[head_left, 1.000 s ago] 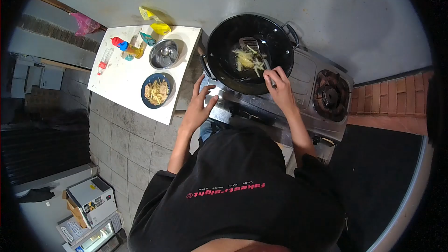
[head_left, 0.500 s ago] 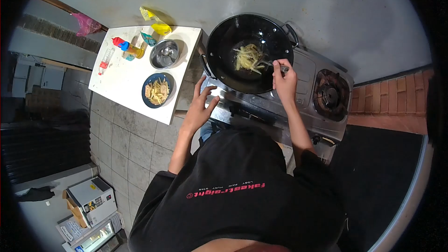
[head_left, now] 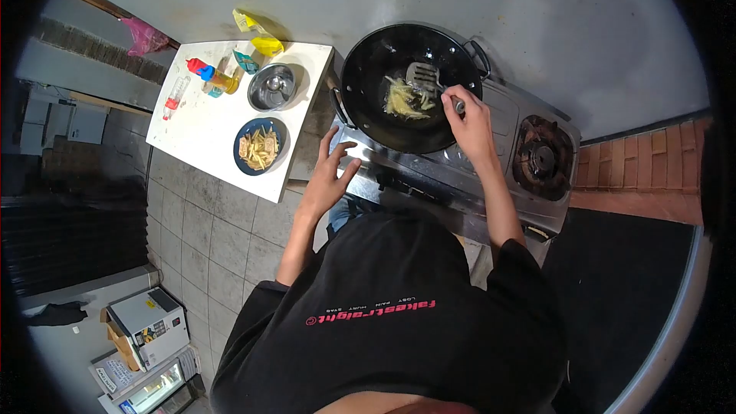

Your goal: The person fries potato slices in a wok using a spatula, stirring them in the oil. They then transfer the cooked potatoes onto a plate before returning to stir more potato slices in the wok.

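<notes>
My right hand (head_left: 469, 121) is closed round the handle of a slotted spatula (head_left: 422, 76) over the right side of a black wok (head_left: 368, 107). The spatula's metal blade shows above pale cut strips (head_left: 405, 102), which look like potato and lie in a little shiny liquid at the wok's bottom. My left hand (head_left: 330, 172) is empty, its fingers apart, just below the wok's left handle (head_left: 340, 107) and not touching it. The wok sits on the left side of a steel gas stove (head_left: 498, 130).
Right of the wok is a bare burner (head_left: 543, 155). On the white table (head_left: 199, 126) at left stand a dark plate of food (head_left: 239, 155), a metal bowl (head_left: 272, 87), sauce bottles (head_left: 217, 79), a clear bottle (head_left: 176, 97) and a yellow packet (head_left: 264, 43). A grey wall (head_left: 575, 23) rises behind.
The spatula has come up from among the strips, its blade now visible above them. My right hand has turned and shifted slightly; the strips are spread differently. My left hand stays put.
</notes>
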`<move>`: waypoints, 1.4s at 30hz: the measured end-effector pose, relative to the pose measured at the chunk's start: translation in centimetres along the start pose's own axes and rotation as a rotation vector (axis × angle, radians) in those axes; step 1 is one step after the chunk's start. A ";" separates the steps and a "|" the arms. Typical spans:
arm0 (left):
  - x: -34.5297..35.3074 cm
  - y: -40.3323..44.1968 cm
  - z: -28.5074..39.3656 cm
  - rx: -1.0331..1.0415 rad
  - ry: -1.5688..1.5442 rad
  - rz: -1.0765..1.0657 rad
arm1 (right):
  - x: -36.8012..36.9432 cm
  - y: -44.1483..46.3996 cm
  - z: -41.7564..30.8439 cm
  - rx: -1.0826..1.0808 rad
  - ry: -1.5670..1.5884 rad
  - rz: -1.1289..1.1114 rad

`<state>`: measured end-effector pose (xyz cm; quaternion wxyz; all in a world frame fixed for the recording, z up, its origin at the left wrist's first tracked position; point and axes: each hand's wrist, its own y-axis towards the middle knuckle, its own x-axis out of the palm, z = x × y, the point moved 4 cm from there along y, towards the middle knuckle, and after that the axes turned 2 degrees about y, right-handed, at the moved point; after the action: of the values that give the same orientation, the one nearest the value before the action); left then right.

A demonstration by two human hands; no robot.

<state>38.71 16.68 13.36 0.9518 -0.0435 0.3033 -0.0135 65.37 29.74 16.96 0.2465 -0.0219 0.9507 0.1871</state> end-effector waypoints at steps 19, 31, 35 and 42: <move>0.1 0.2 -0.4 0.045 -0.010 -0.008 | -3.0 0.7 -2.8 0.149 0.066 0.135; -0.4 -0.2 -1.1 0.020 -0.023 0.002 | -3.1 6.0 -8.0 0.093 -0.268 -0.240; -0.5 -0.3 -1.5 0.017 -0.032 0.002 | -2.1 5.9 -6.9 0.142 -0.291 -0.266; -0.6 -0.3 -1.8 0.008 -0.028 -0.005 | -0.5 3.8 -4.2 0.184 -0.192 -0.212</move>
<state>37.16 16.32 12.30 0.9561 -0.0406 0.2897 -0.0163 63.39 31.66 21.94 0.3553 -0.0815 0.9283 0.0736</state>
